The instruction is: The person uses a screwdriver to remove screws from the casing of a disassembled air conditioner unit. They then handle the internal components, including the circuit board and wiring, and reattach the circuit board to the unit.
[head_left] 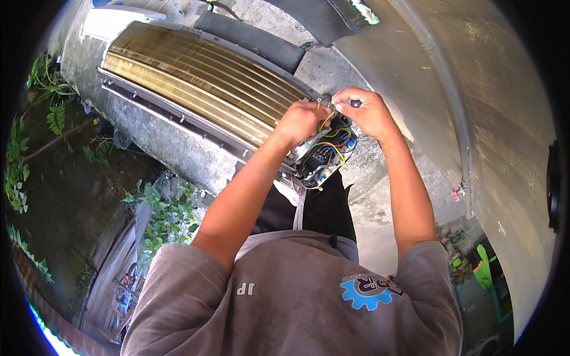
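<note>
An air conditioner's indoor unit (196, 77) lies uncovered on a concrete ledge, its long gold-coloured fins facing up. At its near right end, a bundle of coloured wires (341, 145) spills around an opened electrical section (317, 163). Above that end, my left hand (304, 120) is closed, thumb and fingers pinching a yellow wire (325, 122). My right hand (365, 113) faces it, fingertips nearly meeting the left ones. Its fingers curl around a small dark rounded piece (355, 103) that looks like a handle; the rest is hidden. Something small and whitish shows at its fingertips.
A long dark panel (252, 44) lies beyond the unit, and a white cover piece (116, 22) is at the far left. On the right rises a wall with a grey pipe (445, 77) and tap. Left of the ledge, the ground drops to plants (163, 216).
</note>
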A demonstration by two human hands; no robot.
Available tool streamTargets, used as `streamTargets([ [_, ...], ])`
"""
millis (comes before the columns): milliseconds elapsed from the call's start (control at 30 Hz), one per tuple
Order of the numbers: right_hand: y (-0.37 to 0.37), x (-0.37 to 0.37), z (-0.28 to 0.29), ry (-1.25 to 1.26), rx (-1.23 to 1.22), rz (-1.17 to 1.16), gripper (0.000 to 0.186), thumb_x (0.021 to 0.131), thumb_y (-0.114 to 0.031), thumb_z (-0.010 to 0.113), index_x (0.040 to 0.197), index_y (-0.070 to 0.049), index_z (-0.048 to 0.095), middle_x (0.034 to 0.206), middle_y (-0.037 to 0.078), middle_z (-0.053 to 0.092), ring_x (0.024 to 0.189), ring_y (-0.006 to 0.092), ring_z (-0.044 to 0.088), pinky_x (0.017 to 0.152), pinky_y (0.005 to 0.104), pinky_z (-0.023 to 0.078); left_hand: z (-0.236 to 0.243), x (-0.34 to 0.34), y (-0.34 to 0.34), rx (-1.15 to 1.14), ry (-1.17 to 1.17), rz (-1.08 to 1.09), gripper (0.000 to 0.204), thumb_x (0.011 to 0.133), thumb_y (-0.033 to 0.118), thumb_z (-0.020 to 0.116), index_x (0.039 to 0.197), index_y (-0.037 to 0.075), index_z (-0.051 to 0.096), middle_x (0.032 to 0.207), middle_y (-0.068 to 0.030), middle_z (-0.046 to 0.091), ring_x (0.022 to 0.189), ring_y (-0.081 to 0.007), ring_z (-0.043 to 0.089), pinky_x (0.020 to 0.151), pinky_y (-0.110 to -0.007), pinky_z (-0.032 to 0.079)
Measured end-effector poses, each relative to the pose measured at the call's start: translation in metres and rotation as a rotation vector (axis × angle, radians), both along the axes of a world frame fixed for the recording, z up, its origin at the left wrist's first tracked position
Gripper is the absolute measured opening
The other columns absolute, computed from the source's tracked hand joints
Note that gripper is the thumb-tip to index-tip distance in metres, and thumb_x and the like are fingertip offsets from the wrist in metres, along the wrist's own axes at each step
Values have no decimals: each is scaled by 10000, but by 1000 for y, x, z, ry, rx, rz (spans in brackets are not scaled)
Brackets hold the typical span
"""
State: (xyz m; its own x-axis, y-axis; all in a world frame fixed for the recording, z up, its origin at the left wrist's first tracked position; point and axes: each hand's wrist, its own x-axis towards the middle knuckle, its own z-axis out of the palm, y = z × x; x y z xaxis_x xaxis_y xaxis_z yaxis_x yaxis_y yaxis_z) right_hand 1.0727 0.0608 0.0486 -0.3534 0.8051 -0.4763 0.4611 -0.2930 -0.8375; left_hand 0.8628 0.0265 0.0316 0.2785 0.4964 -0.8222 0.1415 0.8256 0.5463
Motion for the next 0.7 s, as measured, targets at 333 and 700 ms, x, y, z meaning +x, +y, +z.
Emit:
streamTargets([
  [333,0,-9,-3,34,-173,11,88,946,-11,737,1027,-14,771,932,42,773,869,108,688,837,299,563,0,-11,6,-65,-129,-43,253,996,230,669,1110,50,805,854,8,722,586,-74,482,520,-272,383],
  [700,2,-10,4,7,-276,3,106,934,-45,747,1034,-23,773,918,38,766,865,106,668,824,307,554,8,-14,5,85,-63,-251,245,1027,273,661,1066,93,823,695,7,619,580,-74,470,518,-292,368],
])
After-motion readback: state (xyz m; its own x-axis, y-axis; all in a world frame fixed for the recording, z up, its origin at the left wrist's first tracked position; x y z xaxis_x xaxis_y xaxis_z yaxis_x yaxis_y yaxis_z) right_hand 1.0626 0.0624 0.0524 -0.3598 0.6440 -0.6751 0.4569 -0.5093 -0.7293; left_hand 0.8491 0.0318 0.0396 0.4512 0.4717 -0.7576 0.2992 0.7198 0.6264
